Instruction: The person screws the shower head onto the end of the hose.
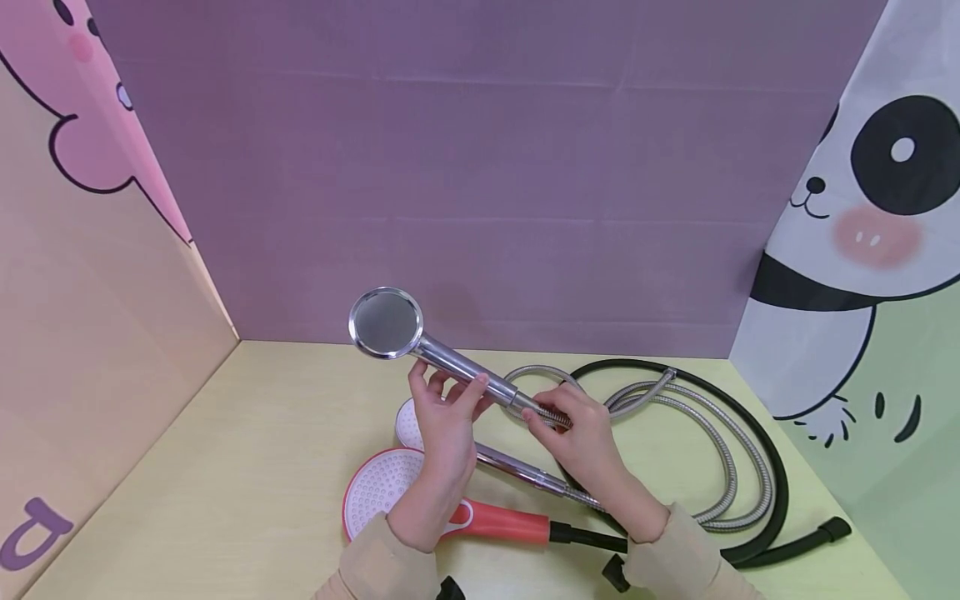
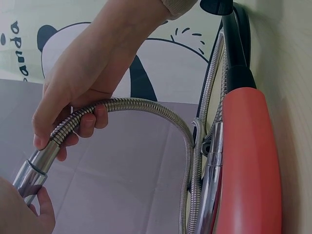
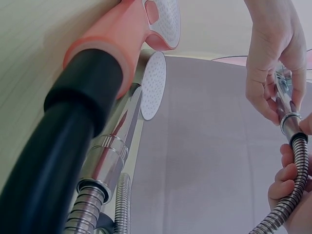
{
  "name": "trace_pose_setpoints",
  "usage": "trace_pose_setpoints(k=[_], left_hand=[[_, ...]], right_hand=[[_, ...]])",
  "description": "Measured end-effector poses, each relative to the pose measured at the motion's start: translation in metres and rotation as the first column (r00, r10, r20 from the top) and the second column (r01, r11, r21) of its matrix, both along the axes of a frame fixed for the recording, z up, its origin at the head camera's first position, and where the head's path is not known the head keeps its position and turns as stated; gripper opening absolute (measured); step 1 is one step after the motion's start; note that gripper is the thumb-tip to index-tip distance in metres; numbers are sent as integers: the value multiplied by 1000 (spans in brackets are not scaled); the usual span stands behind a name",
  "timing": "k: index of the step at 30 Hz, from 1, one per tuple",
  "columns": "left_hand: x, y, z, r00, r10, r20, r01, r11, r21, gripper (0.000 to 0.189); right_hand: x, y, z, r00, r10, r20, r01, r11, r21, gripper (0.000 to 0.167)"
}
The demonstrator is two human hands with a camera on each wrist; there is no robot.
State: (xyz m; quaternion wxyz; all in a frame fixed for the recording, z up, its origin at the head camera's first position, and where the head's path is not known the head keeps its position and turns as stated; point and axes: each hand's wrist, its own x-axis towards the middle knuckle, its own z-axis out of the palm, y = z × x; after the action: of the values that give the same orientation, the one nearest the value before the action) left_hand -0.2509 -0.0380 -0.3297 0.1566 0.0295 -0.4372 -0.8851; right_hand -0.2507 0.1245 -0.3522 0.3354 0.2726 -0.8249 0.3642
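My left hand (image 1: 448, 421) grips the handle of a chrome shower head (image 1: 386, 323), raised above the table with its round grey face toward me. At the handle's lower end, my right hand (image 1: 588, 433) pinches the metal shower hose (image 2: 139, 104) close to its connector (image 3: 292, 127). The connector meets the handle end. From my right hand the hose bends down toward the coils. Below the hands lie a second chrome shower head (image 1: 517, 468) with a white face and a red shower head (image 1: 510, 522), its face partly hidden by my left wrist.
Coiled metal hoses (image 1: 727, 450) and a black hose (image 1: 783, 487) spread over the right side of the table (image 1: 225, 467). A black hose end (image 1: 834, 529) points toward the right edge. Behind stands a purple backdrop (image 1: 480, 183), with printed panels at both sides.
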Motion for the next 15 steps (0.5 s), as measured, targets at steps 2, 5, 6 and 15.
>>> trace_pose_setpoints(k=[2, 5, 6, 15], left_hand=[[0, 0, 0, 1000, 0, 0, 0, 1000, 3, 71], [1, 0, 0, 1000, 1, 0, -1, 1000, 16, 71], [1, 0, 0, 1000, 2, 1, -2, 1000, 20, 72], [0, 1, -1, 1000, 8, 2, -8, 1000, 27, 72]], right_hand=[[0, 0, 1, 1000, -2, -1, 2, 1000, 5, 12], [1, 0, 2, 1000, 0, -8, 0, 1000, 16, 11], [1, -1, 2, 1000, 0, -11, 0, 1000, 19, 10], [2, -1, 2, 1000, 4, 22, -4, 1000, 9, 20]])
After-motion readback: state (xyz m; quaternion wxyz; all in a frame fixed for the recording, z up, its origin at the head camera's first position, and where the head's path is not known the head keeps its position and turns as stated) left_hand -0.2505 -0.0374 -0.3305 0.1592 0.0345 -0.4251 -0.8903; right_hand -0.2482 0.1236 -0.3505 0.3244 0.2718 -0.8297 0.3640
